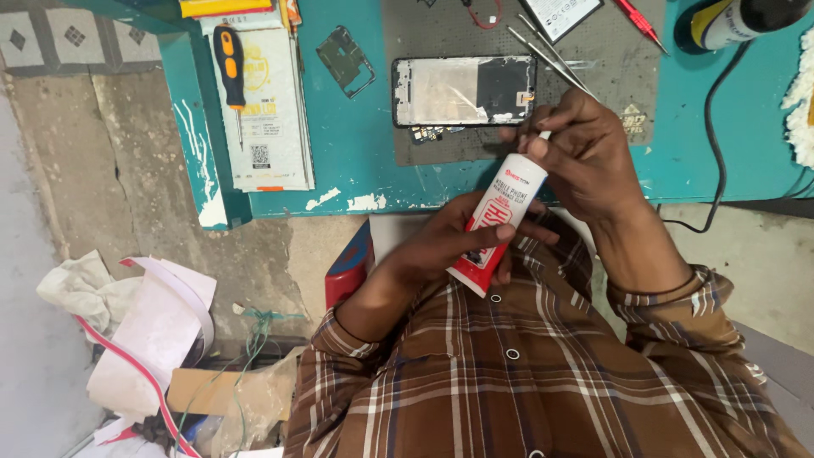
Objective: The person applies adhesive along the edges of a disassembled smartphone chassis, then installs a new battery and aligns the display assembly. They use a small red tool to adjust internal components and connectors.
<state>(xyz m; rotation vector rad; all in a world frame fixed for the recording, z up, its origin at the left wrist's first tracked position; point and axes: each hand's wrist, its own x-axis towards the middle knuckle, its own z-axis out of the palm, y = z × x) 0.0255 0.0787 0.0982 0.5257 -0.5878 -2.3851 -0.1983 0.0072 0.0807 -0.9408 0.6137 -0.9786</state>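
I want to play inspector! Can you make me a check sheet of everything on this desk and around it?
Surface: teal table, paint chipped at the front edge, with a dark grey mat on it.
Job's things: white and red glue tube; opened phone lying flat on the mat.
Clutter: orange-handled screwdriver on a printed packet, loose phone frame part, tweezers, red tool.
Hands: left hand wraps the tube's body; right hand fingers pinch its tip.
Cables: black cable running off the table's edge.
Surroundings: concrete floor, crumpled paper and cardboard scraps at the left.
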